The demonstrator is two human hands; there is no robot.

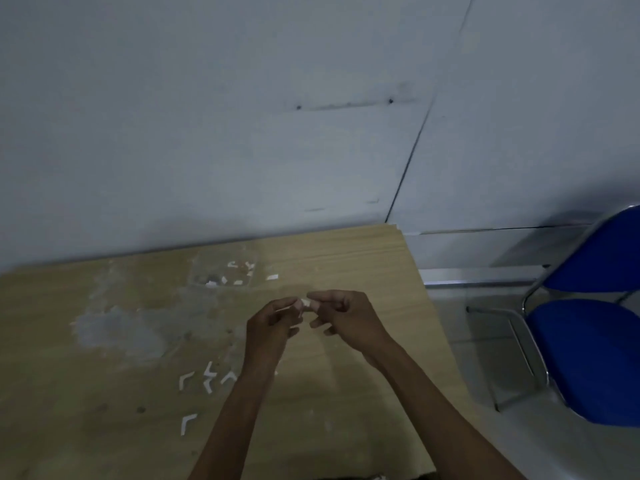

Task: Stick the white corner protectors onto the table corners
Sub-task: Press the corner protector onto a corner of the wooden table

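Both hands (304, 313) pinching corner protector (306, 302)

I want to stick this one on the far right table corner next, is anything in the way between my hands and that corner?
Nothing visible blocks it. The protector is pinched between the left hand and right hand above the table. The wood up to the corner is bare; loose scraps lie off to the left.
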